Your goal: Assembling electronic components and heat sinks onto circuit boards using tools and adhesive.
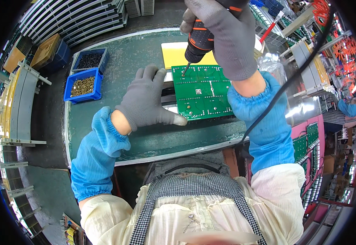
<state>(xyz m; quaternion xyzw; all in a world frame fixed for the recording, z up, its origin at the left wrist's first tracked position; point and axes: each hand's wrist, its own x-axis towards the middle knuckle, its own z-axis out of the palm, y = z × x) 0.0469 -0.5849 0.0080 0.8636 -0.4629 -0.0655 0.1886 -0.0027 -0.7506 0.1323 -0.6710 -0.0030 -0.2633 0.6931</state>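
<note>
Green and dotted with solder, a circuit board (204, 83) lies flat near the near edge of the table (125, 53), right of its middle. A dark part (169, 96) shows beneath the board's left side. The slim bit (185, 70) of a black-and-orange power screwdriver (201, 39) meets the board at its far left corner. The worker's right hand (235, 45), gloved in grey, is wrapped around the tool, holding it nearly upright, seemingly so that the bit bears straight down.

The left hand (145, 98), gloved to match, grips nothing: its fingers are spread along the board's left side and its thumb rests at the near left corner, probably to steady the piece while leaving its face clear.

Just beyond the board, toward the table's far edge, lies a yellow sheet (173, 52). By the table's left edge, near its far corner, a blue bin (84, 97) holds brass-coloured screws (82, 86); a second bin (105, 59) of small black pieces (89, 61) sits behind it, the two apparently kept apart for sorting within left-hand reach. A black cable (286, 86) crosses above the right sleeve (267, 126). At far right, another person (351, 108) appears beyond the table.
</note>
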